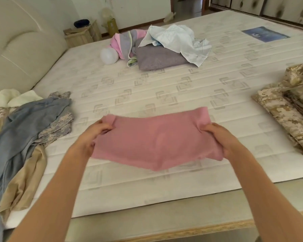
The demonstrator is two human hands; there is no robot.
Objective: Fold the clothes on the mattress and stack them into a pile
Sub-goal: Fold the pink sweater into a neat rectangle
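Note:
A folded pink garment [156, 138] hangs stretched between my hands just above the near part of the white quilted mattress [147, 88]. My left hand [94, 133] grips its left edge and my right hand [220, 137] grips its right edge. Loose clothes lie at the left edge: a grey-blue garment [24, 126], a tan one [23, 182], a pale camouflage piece [58, 126] and a white one [12, 98]. A folded camouflage garment [285, 109] lies at the right.
At the far middle lie a folded mauve-grey cloth [159, 57], a crumpled pale blue cloth [178, 41], a pink and grey striped garment [124, 42] and a white balloon [109, 55]. A cream padded headboard [16, 49] stands left. The bed frame's edge [182, 222] runs along the near side.

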